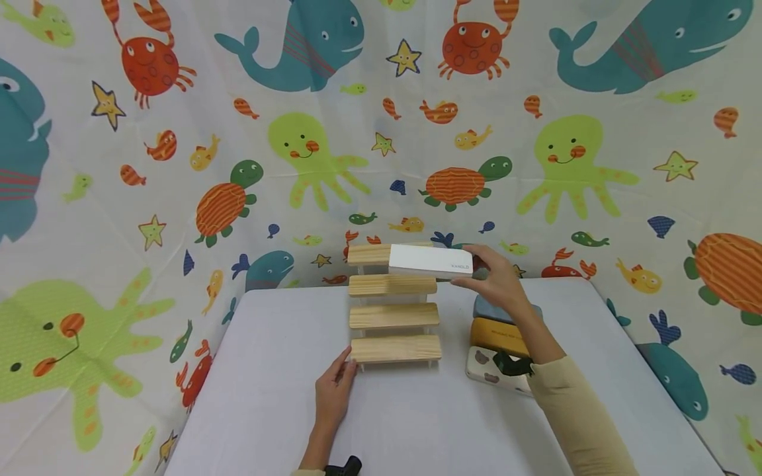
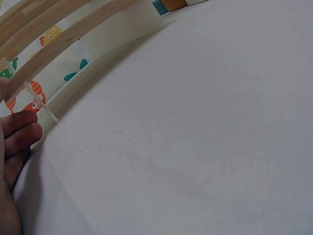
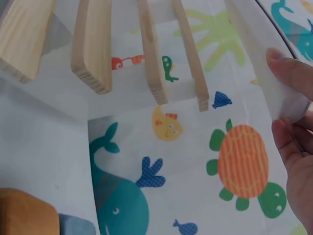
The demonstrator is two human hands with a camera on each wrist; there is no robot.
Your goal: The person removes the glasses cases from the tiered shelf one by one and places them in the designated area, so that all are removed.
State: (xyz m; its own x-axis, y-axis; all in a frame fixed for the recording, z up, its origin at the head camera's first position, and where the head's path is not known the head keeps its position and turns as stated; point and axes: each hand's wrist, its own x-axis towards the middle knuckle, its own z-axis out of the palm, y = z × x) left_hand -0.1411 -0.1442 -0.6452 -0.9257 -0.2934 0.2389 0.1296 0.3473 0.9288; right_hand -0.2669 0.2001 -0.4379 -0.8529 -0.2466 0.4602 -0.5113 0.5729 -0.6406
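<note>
A long white glasses case (image 1: 430,260) with small lettering is held up in my right hand (image 1: 497,277), thumb and fingers pinching its right end. In the head view it overlaps the top step of a stepped wooden rack (image 1: 394,316). The right wrist view shows the case (image 3: 261,63) beside the ends of the boards, apart from them. My left hand (image 1: 333,390) grips the left end of the rack's lowest board. In the left wrist view curled fingers (image 2: 22,132) lie just below that board, by a clear leg; the rest of this hand is cut off.
Right of the rack, three more cases lie in a row under my right forearm: a blue one (image 1: 488,309), a mustard one (image 1: 497,336) and a cream one with brown spots (image 1: 485,370). A white cloth covers the table (image 1: 268,383). Behind hangs a sea-animal curtain (image 1: 357,165).
</note>
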